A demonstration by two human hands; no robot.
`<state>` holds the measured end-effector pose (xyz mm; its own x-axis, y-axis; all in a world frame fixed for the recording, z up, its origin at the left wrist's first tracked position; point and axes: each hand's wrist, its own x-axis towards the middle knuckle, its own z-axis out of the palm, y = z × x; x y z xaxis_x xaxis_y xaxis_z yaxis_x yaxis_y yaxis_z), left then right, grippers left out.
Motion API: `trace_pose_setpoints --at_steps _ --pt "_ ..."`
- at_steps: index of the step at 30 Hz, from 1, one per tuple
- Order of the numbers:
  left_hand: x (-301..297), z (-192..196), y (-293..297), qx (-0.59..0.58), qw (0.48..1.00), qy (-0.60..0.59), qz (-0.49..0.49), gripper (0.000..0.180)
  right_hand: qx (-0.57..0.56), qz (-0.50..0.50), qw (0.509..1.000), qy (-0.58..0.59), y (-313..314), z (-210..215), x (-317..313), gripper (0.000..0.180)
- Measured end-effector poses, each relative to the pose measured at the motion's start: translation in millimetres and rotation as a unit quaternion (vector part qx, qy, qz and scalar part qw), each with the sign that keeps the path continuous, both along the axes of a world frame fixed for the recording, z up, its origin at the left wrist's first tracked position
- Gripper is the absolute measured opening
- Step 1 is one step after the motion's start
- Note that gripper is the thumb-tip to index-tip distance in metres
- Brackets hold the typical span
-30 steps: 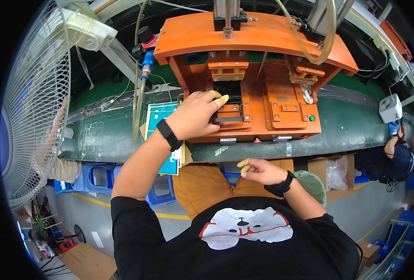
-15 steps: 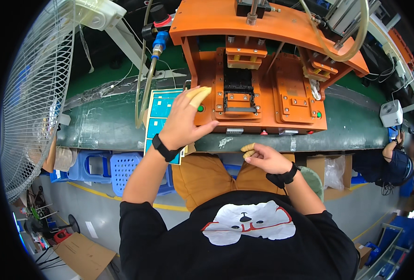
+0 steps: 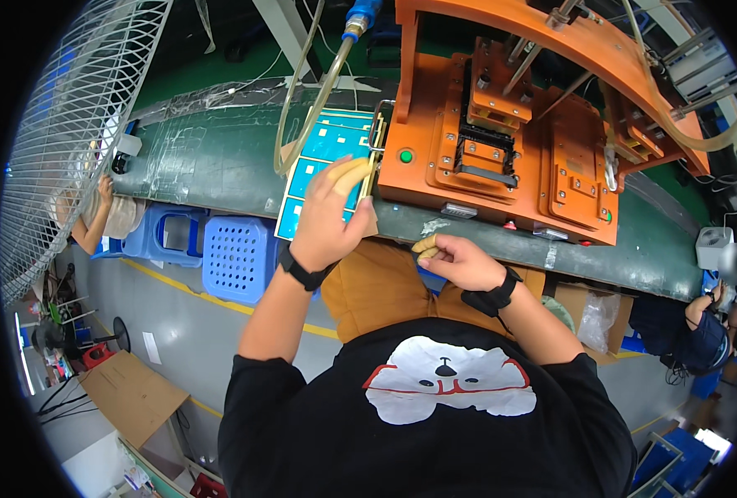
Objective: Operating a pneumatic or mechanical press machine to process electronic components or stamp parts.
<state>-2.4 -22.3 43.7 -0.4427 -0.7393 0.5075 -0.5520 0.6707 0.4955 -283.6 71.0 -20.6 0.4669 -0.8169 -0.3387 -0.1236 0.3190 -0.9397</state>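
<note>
My left hand (image 3: 332, 214) is over a blue sheet with small pale squares (image 3: 332, 146), left of an orange press (image 3: 422, 116). Its thumb stands apart from the fingers, and nothing shows between them. Yellow finger cots (image 3: 352, 176) cover some fingertips. Close to the bench's front edge, my right hand (image 3: 465, 264) is closed, its cot-covered fingers curled toward the thumb; what they hold, if anything, is hidden. A green button (image 3: 406, 156) sits on the press just right of my left hand. In the press's left station lies a black frame-like part (image 3: 486, 158).
A clear hose (image 3: 308, 108) hangs over the blue sheet. At the far left stands a fan guard (image 3: 86, 141). Blue plastic stools (image 3: 237, 257) are under the green bench (image 3: 210, 158). Another person (image 3: 692, 324) sits at the right, and another person's arm (image 3: 94, 220) shows behind the fan.
My left hand has moved left, from beside the green button to over the blue sheet. The view has turned, so the press appears farther right. My right hand stays curled.
</note>
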Motion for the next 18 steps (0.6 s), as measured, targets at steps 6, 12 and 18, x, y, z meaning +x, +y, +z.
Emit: trace_pose_setpoints --at_steps 6,12,18 --pt "46 -32 60 0.023 0.993 -0.066 0.098 0.043 0.044 0.03 0.998 0.017 -4 -16 33 0.027" --pt "55 -51 78 0.08 0.986 -0.08 0.126 0.05 0.03 0.041 0.996 -0.071 -18 -16 55 0.028" --pt "54 -51 76 0.101 0.986 -0.03 0.131 0.037 0.087 -0.013 0.993 -0.08 -17 -15 60 0.025"
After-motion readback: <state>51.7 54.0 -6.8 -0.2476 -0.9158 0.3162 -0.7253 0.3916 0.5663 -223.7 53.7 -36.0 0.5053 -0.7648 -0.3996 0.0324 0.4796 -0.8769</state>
